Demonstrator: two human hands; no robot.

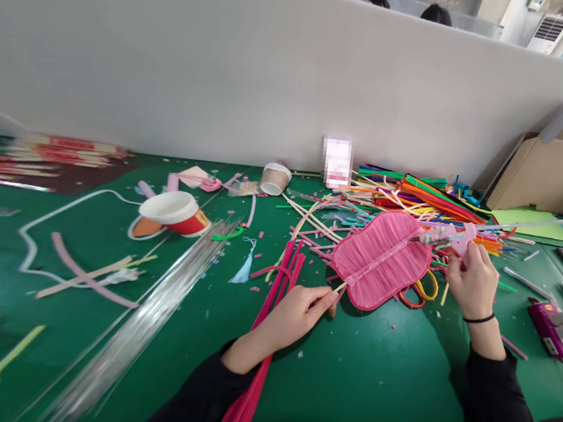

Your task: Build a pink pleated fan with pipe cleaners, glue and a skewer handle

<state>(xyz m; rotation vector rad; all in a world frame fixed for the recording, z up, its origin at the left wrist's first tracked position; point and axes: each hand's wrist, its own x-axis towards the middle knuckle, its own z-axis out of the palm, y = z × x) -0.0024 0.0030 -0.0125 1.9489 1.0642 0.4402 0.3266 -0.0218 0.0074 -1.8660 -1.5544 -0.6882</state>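
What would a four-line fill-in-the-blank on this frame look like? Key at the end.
1. The left hand holds the stick of a fan-shaped piece coloured ____.
2. The right hand holds a glue gun, and the band on that wrist is ____.
3. The tabletop under the scattered strips is ____.
4. The cardboard box stands near the picture's ____ edge.

Missing words: pink; black; green; right.

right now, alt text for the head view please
The left hand holds a pink lobed fan by its thin pale stick; the right hand points a pale-pink glue gun at it. Colourful thin stems lie behind on the green table.
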